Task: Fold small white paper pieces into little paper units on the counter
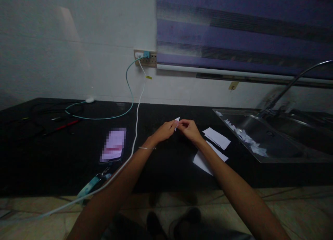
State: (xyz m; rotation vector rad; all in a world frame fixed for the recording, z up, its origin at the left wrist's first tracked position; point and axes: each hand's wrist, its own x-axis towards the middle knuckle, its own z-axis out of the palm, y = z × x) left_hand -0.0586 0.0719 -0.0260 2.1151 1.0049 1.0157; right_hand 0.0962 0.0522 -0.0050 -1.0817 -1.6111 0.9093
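Observation:
A small folded piece of white paper (177,120) is held between both hands above the black countertop (166,163). My left hand (166,129) grips it from the left, fingers closed, with a thin bracelet on that wrist. From the right, my right hand (189,129) pinches the paper's edge. Just right of my hands lie white paper rectangles (216,138), stacked slightly askew. More white sheets (204,162) lie nearer the front, partly covered by my right forearm.
Several folded white paper pieces (247,140) line the left rim of the steel sink (262,136), under a curved faucet (299,77). At left are a phone (113,144), a teal strap (90,188) and dark cables. A white cable (136,129) runs from the wall socket (149,59) across my left forearm.

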